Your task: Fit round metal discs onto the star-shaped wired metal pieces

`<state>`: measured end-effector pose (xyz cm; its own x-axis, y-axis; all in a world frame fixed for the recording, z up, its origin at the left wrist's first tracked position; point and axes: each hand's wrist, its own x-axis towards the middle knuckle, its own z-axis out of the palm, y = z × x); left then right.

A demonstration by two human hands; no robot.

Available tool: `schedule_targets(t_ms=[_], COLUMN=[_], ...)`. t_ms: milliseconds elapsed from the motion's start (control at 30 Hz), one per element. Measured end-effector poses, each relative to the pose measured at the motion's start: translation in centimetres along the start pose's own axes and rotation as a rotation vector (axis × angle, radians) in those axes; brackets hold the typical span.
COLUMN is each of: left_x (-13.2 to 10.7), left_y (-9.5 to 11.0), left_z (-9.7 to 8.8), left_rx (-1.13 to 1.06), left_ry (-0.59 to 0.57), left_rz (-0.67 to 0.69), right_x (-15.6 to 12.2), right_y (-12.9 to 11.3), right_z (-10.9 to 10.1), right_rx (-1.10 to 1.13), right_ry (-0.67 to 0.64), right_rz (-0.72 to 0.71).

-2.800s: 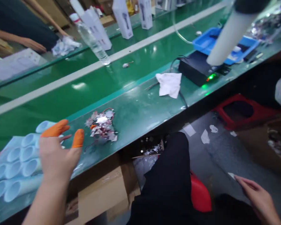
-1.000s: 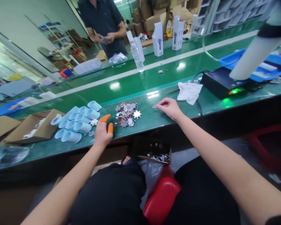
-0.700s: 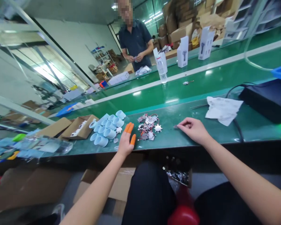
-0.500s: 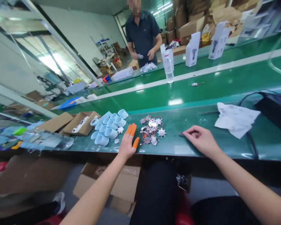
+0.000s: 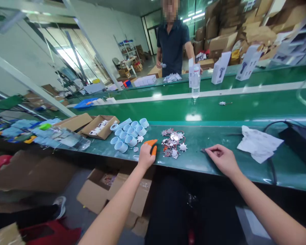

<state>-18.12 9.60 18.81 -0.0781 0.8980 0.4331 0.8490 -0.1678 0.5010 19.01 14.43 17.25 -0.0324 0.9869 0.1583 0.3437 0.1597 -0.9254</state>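
Observation:
My left hand, with orange covers on its fingers and thumb, rests at the table edge. Its fingers are bent but apart from the thumb, and nothing shows between them. Just right of it lies a pile of silvery, gear-shaped metal parts with reddish wires. On the other side stand several light blue plastic cups, with a small white toothed part and a small round disc near them. My right hand pinches a small dark piece low over the table, its kind too small to make out.
A cardboard box of white parts stands left of the cups. Crumpled white paper and a black cable lie at right. Beyond the green belt are a plastic bottle, white boxes and a person.
My left hand's fingers have bent towards the metal parts. My right hand keeps its pinch on the dark piece. Across the belt, the person's arm has reached towards the bottle. The view has shifted.

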Motion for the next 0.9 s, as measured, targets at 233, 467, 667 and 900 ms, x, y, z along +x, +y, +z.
schedule_targets(t_ms=[233, 467, 667, 900], left_x=[-0.1, -0.3, 0.3, 0.5], left_y=[2.7, 2.4, 3.0, 4.4], left_z=[1.5, 2.2, 2.3, -3.4], left_rx=[-0.172, -0.194, -0.291, -0.721], left_ry=[0.025, -0.09, -0.169, 0.132], left_rz=[-0.153, -0.232, -0.27, -0.454], right_x=[0.1, 0.2, 0.2, 0.2], right_y=[0.1, -0.4, -0.2, -0.7], right_z=[0.2, 0.8, 0.9, 0.8], right_rx=[0.019, -0.028, -0.079, -0.083], right_ry=[0.058, 0.11, 0.116, 0.092], right_rz=[-0.002, 0.019, 0.038, 0.041])
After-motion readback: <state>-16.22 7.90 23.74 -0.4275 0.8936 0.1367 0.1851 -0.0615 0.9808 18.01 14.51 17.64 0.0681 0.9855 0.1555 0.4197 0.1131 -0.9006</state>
